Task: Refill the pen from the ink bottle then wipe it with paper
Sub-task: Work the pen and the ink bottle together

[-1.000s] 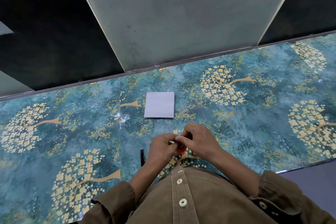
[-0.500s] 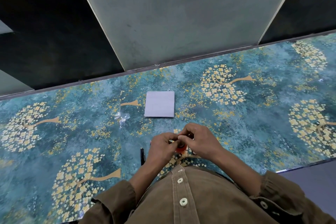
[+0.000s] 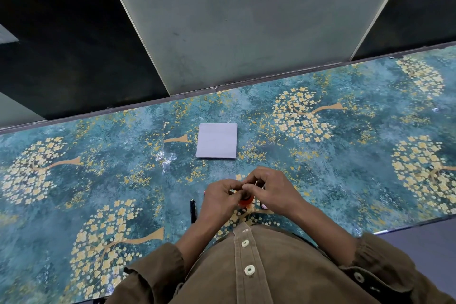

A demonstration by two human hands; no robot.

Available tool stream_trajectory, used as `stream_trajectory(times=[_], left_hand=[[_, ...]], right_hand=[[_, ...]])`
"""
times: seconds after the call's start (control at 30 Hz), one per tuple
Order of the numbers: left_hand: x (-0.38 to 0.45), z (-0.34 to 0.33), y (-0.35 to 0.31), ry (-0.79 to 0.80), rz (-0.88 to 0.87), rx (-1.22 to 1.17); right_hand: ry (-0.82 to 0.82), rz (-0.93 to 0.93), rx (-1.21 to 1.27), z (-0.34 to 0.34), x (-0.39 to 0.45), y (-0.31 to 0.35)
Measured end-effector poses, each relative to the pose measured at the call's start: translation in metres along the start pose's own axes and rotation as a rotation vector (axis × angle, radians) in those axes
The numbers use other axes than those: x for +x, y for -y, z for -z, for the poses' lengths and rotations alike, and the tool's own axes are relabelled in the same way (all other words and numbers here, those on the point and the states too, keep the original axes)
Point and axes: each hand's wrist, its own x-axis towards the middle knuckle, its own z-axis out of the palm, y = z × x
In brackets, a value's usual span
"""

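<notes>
hands (image 3: 249, 192) unmoved, ink bottle (image 3: 245, 202) beneath

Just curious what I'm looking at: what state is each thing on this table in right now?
Red ink bottle: on the table, mostly hidden by both hands.
Left hand: fingers curled at the bottle.
Right hand: fingers curled above the bottle.
Black pen part: lying untouched.
White folded paper: flat, untouched.

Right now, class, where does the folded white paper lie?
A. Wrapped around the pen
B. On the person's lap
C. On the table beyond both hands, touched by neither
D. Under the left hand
C: the paper lies flat on the table, beyond the left hand and right hand, apart from both.
</notes>
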Motion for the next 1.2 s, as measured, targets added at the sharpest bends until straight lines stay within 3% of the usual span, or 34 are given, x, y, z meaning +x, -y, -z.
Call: stream_trajectory(times=[0.2,0.43,0.77,1.2], left_hand=[[-0.0005,0.0006,-0.0010,0.004,0.000,0.019],[0.0010,0.0009,0.0001,-0.007,-0.003,0.036],[0.0010,0.0015,-0.0006,-0.001,-0.013,0.062],[0.0011,0.0010,0.0010,-0.008,-0.025,0.040]], right_hand=[[-0.050,-0.008,-0.080,-0.0035,0.0023,0.0002],[-0.027,0.001,0.025,0.0000,0.0004,-0.0024],[-0.046,0.018,-0.065,-0.0010,0.0040,0.0006],[-0.007,-0.014,0.021,0.0009,0.0014,-0.0003]])
